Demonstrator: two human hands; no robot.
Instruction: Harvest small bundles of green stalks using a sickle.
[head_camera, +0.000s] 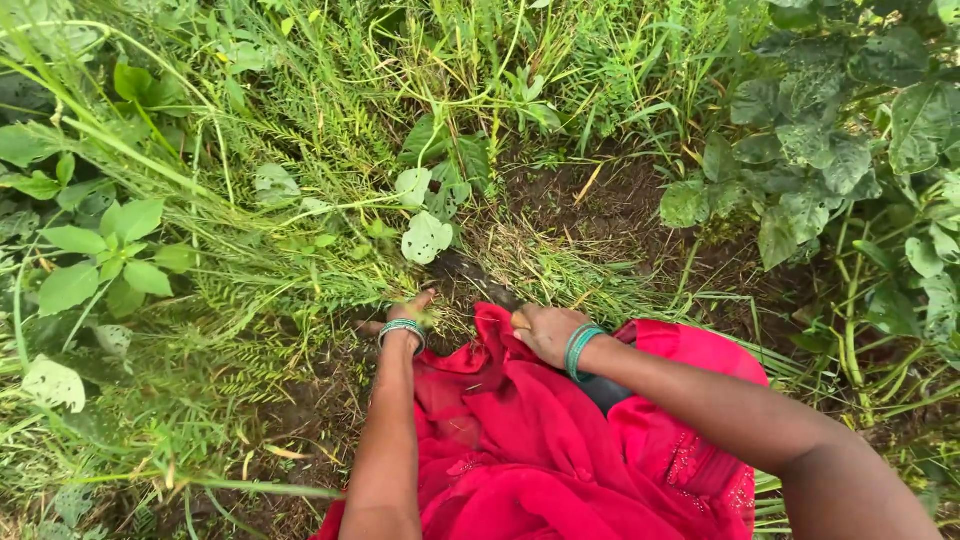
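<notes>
My left hand (408, 312), with green bangles on the wrist, is closed around a bunch of thin green grass stems (330, 285) low at the ground. My right hand (545, 332), also bangled, is a fist around a short pale handle. From it a dark curved blade of a sickle (475, 275) reaches left into the base of the grass, close to my left hand. Red cloth (520, 440) covers my knees just below both hands.
Bare dark soil (600, 205) lies beyond the hands. Broad-leaved plants (830, 150) crowd the right side, and leafy weeds (110, 255) with tall grass fill the left. Cut grass lies flat around my knees.
</notes>
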